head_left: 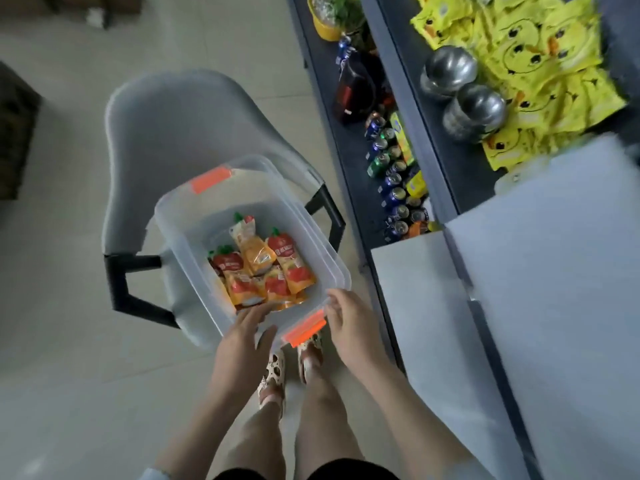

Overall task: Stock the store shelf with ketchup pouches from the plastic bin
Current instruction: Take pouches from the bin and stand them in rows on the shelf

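Your plastic bin (242,192) sits on the grey chair (173,116), left of the shelf (360,188). Its long axis runs far-left to near-right, with one orange latch (304,329) at each end, two in all. About seven ketchup pouches (263,268) lie inside, green caps pointing far. Your left hand (242,337) reaches over the near rim, fingers straight and holding nothing, while your right hand (349,323) grips the near-right corner rim.

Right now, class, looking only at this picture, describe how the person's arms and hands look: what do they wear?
Both the left hand and the right hand are bare: no gloves, and no ring, watch or bracelet that shows. The forearms are uncovered too. Only a pale sleeve edge shows by the left elbow at the picture's bottom edge.
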`<state>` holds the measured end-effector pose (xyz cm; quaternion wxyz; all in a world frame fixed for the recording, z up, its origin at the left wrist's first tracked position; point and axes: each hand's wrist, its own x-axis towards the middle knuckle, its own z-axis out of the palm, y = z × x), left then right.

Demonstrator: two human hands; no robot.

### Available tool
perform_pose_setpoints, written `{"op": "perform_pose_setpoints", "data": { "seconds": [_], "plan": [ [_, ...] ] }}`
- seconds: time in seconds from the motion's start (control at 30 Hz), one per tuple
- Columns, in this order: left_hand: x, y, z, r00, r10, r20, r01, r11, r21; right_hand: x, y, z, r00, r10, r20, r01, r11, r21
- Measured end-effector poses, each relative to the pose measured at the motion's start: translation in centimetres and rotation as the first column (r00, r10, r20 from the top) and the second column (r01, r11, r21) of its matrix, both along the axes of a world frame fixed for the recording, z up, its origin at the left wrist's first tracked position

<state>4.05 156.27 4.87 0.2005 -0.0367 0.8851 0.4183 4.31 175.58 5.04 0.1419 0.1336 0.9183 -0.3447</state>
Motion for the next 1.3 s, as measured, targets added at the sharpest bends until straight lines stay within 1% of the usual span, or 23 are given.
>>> {"op": "perform_pose_setpoints", "data": {
  "seconds": [0.07,0.17,0.27,0.37,0.47,0.57,0.67,0.73,0.87,0.93,0.97,1.03,1.07,1.1,1.2,1.27,1.3],
  "plan": [
    [-1.5,-0.6,-3.0,0.996,0.071,0.049,-0.069,0.997,-0.029,-4.1,-1.5,-3.5,0.986,0.073,0.153,-0.075,0.997,0.003],
    [-4.6,-0.8,-7.3,0.985,0.144,0.097,-0.137,0.988,-0.075,-9.5,-3.2,-9.8,0.938,0.107,0.328,-0.123,0.992,0.030],
    [-8.7,-0.5,-11.3,0.981,0.152,0.123,-0.134,0.981,-0.141,-12.6,-4.2,-15.7,0.882,0.066,0.466,-0.074,0.997,-0.002],
    [-13.1,-0.1,-15.8,0.964,0.178,0.196,-0.136,0.968,-0.211,-13.5,-4.8,-20.1,0.852,-0.015,0.523,0.010,1.000,0.012],
    [-17.2,0.9,-19.8,0.932,0.230,0.281,-0.167,0.959,-0.229,-13.7,-5.1,-22.4,0.839,-0.024,0.544,-0.006,0.999,0.054],
    [-20.4,2.4,-22.6,0.893,0.323,0.313,-0.235,0.929,-0.287,-14.4,-4.9,-22.9,0.827,-0.073,0.558,0.058,0.997,0.046],
    [-21.8,3.2,-24.3,0.898,0.328,0.293,-0.205,0.901,-0.382,-15.1,-4.7,-22.9,0.811,-0.079,0.579,0.068,0.997,0.041],
    [-22.6,3.0,-24.3,0.885,0.335,0.323,-0.195,0.897,-0.396,-15.2,-4.8,-23.0,0.806,-0.086,0.586,0.073,0.996,0.045],
    [-24.0,1.8,-22.5,0.834,0.336,0.437,-0.219,0.929,-0.297,-14.9,-5.0,-23.1,0.791,-0.118,0.601,0.147,0.989,0.000],
    [-23.9,1.0,-20.9,0.829,0.362,0.427,-0.303,0.931,-0.202,-14.8,-5.2,-23.3,0.781,-0.116,0.614,0.183,0.982,-0.047],
    [-23.6,0.7,-20.0,0.810,0.396,0.433,-0.379,0.916,-0.129,-14.9,-5.3,-23.3,0.775,-0.100,0.624,0.181,0.981,-0.068],
    [-22.7,0.1,-18.2,0.721,0.460,0.519,-0.550,0.835,0.024,-15.0,-5.5,-23.9,0.774,-0.059,0.631,0.155,0.983,-0.097],
    [-22.2,-0.2,-17.3,0.674,0.464,0.575,-0.612,0.786,0.083,-15.2,-5.7,-23.8,0.771,-0.063,0.633,0.170,0.979,-0.110],
    [-21.6,-0.5,-16.6,0.651,0.447,0.613,-0.646,0.751,0.138,-15.4,-5.7,-23.7,0.766,-0.085,0.638,0.212,0.969,-0.125],
    [-20.1,-1.5,-14.9,0.661,0.408,0.630,-0.667,0.704,0.244,-16.1,-5.6,-23.2,0.759,-0.146,0.635,0.328,0.927,-0.179],
    [-19.2,-2.2,-13.8,0.658,0.417,0.627,-0.679,0.689,0.255,-16.4,-5.6,-22.3,0.779,-0.138,0.611,0.354,0.902,-0.247],
    [-18.8,-2.5,-13.2,0.653,0.421,0.629,-0.687,0.679,0.259,-16.5,-5.7,-21.5,0.799,-0.115,0.591,0.339,0.896,-0.285]
  ]
}}
